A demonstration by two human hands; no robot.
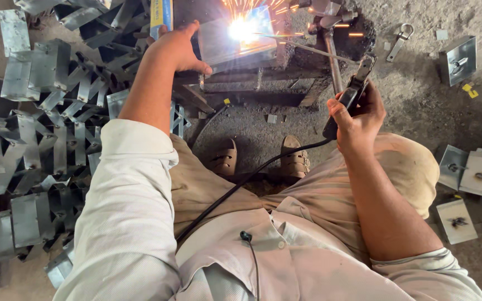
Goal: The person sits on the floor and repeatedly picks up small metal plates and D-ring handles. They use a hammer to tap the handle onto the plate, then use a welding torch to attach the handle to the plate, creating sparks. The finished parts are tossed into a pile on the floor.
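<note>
My right hand (358, 114) grips a black welding electrode holder (351, 97), its thin rod (308, 49) reaching left to a bright arc with sparks (242, 28). The arc burns on a flat metal plate (224, 44) resting on a dark steel bench (263, 75). My left hand (175, 50) presses on the plate's left edge, thumb along its lower side. A black cable (235, 187) runs from the holder down across my lap. My sandalled feet (263, 159) rest on the ground below the bench.
A big heap of bent galvanised metal brackets (40, 128) fills the left side. Finished square plates with welded pieces (472, 173) lie at the right, one more (457, 58) at top right. A metal clamp (400, 39) lies on the concrete floor. A blue and yellow box (161, 14) stands at the top.
</note>
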